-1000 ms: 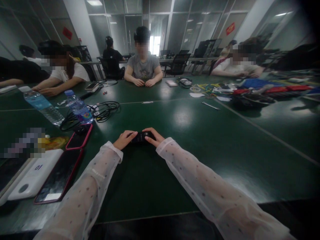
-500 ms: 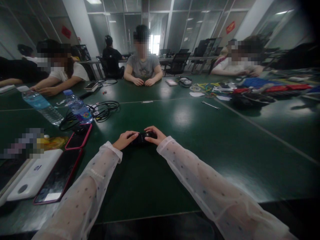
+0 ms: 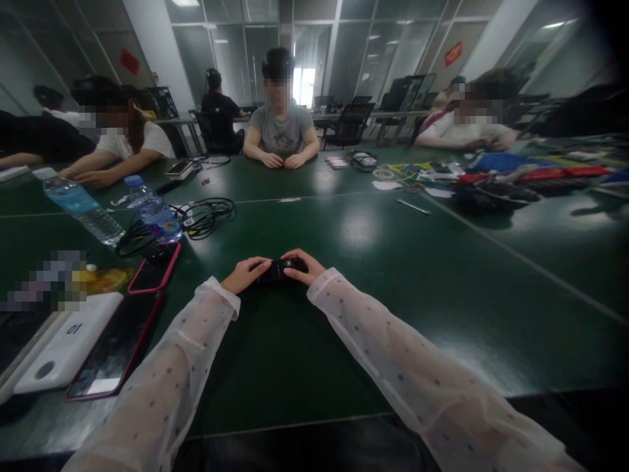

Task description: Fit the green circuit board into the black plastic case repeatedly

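Note:
A small black device (image 3: 278, 270) with pale markings on its top rests on or just above the green table (image 3: 285, 354), in front of me. My left hand (image 3: 244, 273) grips its left end, thumb laid along the top. Around its right end are the fingers of my right hand (image 3: 304, 265), with the thumb on the top face near a small light square. The far side of the device and some fingertips are hidden.
To the left lie a large phone (image 3: 118, 344), a pink-edged phone (image 3: 156, 269), a white power bank (image 3: 69, 341), two bottles (image 3: 154, 213) and black cables (image 3: 211, 216). A wrench (image 3: 414, 207) lies farther right. A person (image 3: 281, 131) sits opposite; others sit at both sides.

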A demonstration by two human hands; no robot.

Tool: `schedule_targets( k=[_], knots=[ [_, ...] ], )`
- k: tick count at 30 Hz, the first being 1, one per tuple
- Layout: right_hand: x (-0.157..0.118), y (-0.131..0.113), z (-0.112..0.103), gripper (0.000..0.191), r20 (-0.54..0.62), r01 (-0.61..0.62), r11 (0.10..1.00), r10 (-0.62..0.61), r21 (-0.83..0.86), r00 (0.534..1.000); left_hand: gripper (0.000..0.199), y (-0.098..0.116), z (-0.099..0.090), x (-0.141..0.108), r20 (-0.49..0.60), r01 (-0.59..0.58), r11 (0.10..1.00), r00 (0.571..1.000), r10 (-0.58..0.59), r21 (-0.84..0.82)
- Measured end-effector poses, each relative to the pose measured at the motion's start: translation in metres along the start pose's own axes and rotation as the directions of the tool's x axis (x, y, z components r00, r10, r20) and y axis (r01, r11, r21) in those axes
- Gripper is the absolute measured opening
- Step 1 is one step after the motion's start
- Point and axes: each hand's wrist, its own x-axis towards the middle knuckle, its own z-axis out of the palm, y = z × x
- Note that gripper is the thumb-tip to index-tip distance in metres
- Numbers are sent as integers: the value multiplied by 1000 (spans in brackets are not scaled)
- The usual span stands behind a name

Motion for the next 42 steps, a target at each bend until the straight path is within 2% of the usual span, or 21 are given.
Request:
schedule_targets(
  k=[4,11,19,24,27,32,37,42],
  knots=[
    [0,1,1,40,-7,14,1000,-14,-8,1000,57,-2,2,1,-15,-17,1000,1000,17,-6],
    [-1,-1,2,41,-19,-42,998,41,-43,999,57,3,1,-1,-28,-22,1000,999,21,-1],
    [-1,2,4,41,-21,-3,998,2,-61,1000,60,8,1,-4,-23,-19,999,1000,18,-30],
    [-1,3,4,38,-44,-10,988,3,-155,999,60,6,-2,-4,2,-62,995,998,62,-73],
    [-1,6,5,37,-84,-15,980,-1,-196,996,64,3,-4,-5,9,-95,993,995,96,-74],
    [1,12,7,43,-95,-29,991,17,-127,995,79,4,-7,-8,67,-101,994,992,103,-39],
    [1,13,8,40,-151,-3,983,-26,-186,988,96,9,-6,-9,48,-95,994,994,98,-62],
    [2,13,7,61,-110,44,947,-83,-318,991,89,7,-4,-8,41,-96,994,994,98,-51]
  ],
)
